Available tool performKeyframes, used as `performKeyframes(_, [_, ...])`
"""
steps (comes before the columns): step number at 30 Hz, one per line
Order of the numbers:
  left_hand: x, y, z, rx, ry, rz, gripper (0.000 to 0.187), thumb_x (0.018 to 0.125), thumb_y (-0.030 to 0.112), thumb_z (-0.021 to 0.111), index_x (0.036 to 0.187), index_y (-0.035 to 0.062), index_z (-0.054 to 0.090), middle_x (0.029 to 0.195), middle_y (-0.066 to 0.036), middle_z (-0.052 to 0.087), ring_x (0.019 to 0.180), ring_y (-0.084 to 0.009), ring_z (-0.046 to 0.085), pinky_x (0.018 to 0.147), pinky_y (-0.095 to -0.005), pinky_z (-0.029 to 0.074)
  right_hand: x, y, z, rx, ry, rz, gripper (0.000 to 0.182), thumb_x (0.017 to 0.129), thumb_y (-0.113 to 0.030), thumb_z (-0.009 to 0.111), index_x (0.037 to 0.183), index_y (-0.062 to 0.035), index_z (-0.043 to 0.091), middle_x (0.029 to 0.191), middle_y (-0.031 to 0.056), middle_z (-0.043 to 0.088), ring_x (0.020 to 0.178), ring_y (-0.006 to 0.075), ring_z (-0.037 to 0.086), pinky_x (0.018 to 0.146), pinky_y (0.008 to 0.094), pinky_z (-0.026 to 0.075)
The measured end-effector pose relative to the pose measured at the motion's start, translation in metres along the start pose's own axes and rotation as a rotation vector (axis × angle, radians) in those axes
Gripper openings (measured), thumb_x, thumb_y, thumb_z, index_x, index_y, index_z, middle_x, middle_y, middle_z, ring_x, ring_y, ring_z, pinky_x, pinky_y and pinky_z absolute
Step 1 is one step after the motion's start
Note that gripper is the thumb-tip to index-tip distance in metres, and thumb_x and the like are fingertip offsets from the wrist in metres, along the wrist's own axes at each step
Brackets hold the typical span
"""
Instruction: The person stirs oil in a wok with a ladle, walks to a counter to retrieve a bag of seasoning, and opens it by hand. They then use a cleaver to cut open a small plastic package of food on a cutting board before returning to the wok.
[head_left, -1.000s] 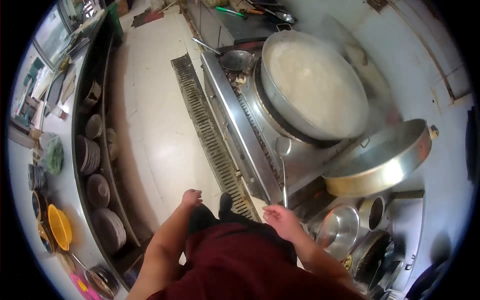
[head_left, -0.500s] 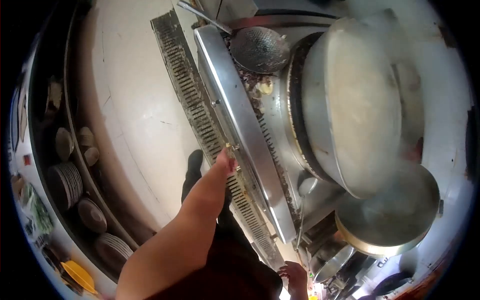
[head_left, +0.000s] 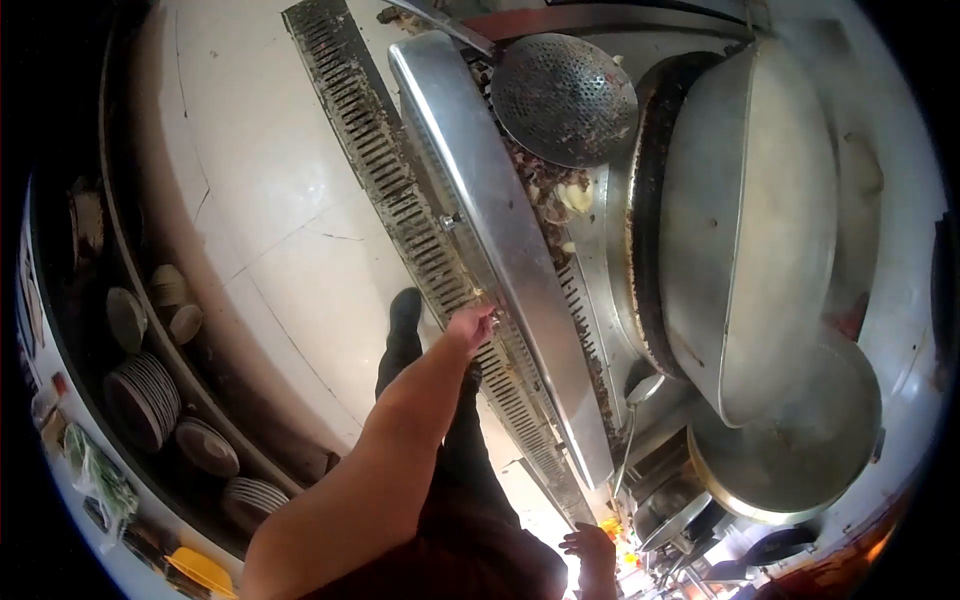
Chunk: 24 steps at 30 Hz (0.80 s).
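Observation:
My left hand (head_left: 472, 326) reaches to the front of the stove under its steel edge (head_left: 500, 230). Its fingers are closed around a small stove knob, mostly hidden by the hand. Another knob (head_left: 452, 220) sticks out farther up the same front. My right hand (head_left: 592, 548) hangs near the bottom of the view with its fingers apart, holding nothing. On the stove, a large steaming pot (head_left: 690, 230) is seated in a dark burner ring (head_left: 640, 230). Beside it lies a perforated strainer (head_left: 565, 100) with a long handle.
A second wide pan (head_left: 790, 430) steams at lower right, with a ladle (head_left: 645, 390) nearby. Food scraps (head_left: 570, 195) lie along the stove's drain channel. A slatted floor grate (head_left: 400, 200) runs below the stove. Stacked plates (head_left: 142, 400) fill the shelf at left.
The view has shifted, so the strainer and pot look larger and nearer. My left hand stays at the stove front. Less steam covers the pot. My right hand's fingers look more spread.

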<state>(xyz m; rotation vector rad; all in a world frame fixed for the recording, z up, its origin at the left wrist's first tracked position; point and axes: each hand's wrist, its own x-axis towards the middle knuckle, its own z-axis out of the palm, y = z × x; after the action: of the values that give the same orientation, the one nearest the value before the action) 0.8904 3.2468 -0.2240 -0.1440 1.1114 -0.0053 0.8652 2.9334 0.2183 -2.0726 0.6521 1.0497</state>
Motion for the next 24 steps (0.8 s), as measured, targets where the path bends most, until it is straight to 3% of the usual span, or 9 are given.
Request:
performKeyframes(2, [-0.007,0.018,-0.008,0.462,-0.003,-0.057,0.018,0.09,0.025,0.062,0.081,0.0094,0.058,0.066,-0.004,0.055,0.053,-0.0159,0.051,0.046,-0.0295,0.041,0.0,0.001,0.002,-0.004,0.032,0.057,0.031,0.085,-0.011,0.059,0.109,0.0081,0.055,0.082,0.021,0.067,0.066,0.0307,0.068,0.054,0.0328,0.054])
performKeyframes(4, [-0.017,0.065,0.001,0.541,0.096,0.023,0.033,0.093,0.038,0.056,0.079,0.008,0.058,0.069,-0.006,0.057,0.05,-0.0159,0.05,0.045,-0.0306,0.042,0.002,-0.001,0.007,-0.003,0.05,0.108,0.031,0.084,-0.011,0.059,0.109,0.0079,0.055,0.081,0.0203,0.067,0.065,0.0297,0.068,0.054,0.0315,0.054])
performKeyframes(8, [-0.032,0.18,0.028,0.138,-0.194,-0.007,0.046,0.096,0.048,0.044,0.078,0.0082,0.057,0.063,-0.004,0.055,0.044,-0.0134,0.045,0.037,-0.0278,0.037,0.008,0.006,0.01,-0.134,-0.008,0.063,0.032,0.091,-0.018,0.05,0.111,0.0058,0.056,0.082,0.0175,0.066,0.069,0.0258,0.068,0.06,0.0298,0.054])
performKeyframes(11, [-0.031,0.202,0.051,0.261,-0.059,-0.044,0.043,0.096,0.046,0.045,0.076,0.0093,0.056,0.062,-0.003,0.055,0.044,-0.0122,0.045,0.036,-0.0244,0.035,0.012,0.004,0.004,-0.046,-0.058,0.058,0.031,0.09,-0.016,0.052,0.112,0.005,0.056,0.083,0.017,0.067,0.069,0.0257,0.068,0.059,0.0298,0.053])
performKeyframes(13, [-0.041,0.188,0.049,0.262,-0.072,0.083,0.038,0.095,0.039,0.05,0.085,0.0044,0.061,0.069,-0.007,0.061,0.05,-0.0152,0.052,0.044,-0.0287,0.043,0.013,0.002,0.004,-0.102,-0.035,0.009,0.03,0.089,-0.014,0.053,0.111,0.005,0.056,0.083,0.0157,0.067,0.069,0.0248,0.068,0.059,0.0296,0.053])
performKeyframes(16, [-0.06,0.168,0.047,1.384,0.202,1.426,0.038,0.089,0.03,0.059,0.109,-0.0022,0.059,0.082,-0.015,0.065,0.069,-0.0244,0.066,0.068,-0.0363,0.051,0.016,-0.001,0.001,-0.119,-0.003,0.016,0.027,0.088,-0.012,0.054,0.11,0.0045,0.057,0.082,0.0144,0.067,0.068,0.0235,0.068,0.059,0.0295,0.052])
performKeyframes(20, [-0.063,0.165,0.056,1.267,0.402,1.377,0.037,0.092,0.034,0.056,0.106,0.0,0.06,0.077,-0.013,0.064,0.07,-0.0239,0.066,0.061,-0.0344,0.05,0.012,-0.001,0.002,-0.15,0.028,0.043,0.026,0.087,-0.01,0.055,0.109,0.0039,0.058,0.082,0.0143,0.067,0.069,0.0233,0.068,0.06,0.0297,0.052])
performKeyframes(22, [-0.021,0.18,0.043,0.245,-0.005,0.167,0.039,0.096,0.031,0.051,0.117,-0.0022,0.057,0.094,-0.016,0.067,0.077,-0.0241,0.066,0.066,-0.0311,0.051,0.008,-0.005,0.007,-0.173,0.032,0.032,0.026,0.087,-0.01,0.055,0.109,0.0038,0.058,0.082,0.0142,0.067,0.069,0.0233,0.068,0.06,0.0298,0.052])
performKeyframes(24, [-0.013,0.177,0.044,0.229,-0.017,0.187,0.04,0.097,0.033,0.049,0.116,-0.0012,0.056,0.092,-0.015,0.066,0.076,-0.0234,0.066,0.062,-0.0309,0.051,0.006,-0.005,0.008,-0.194,0.032,0.02,0.025,0.087,-0.01,0.055,0.108,0.0036,0.058,0.081,0.0142,0.067,0.069,0.0232,0.068,0.061,0.0299,0.052])
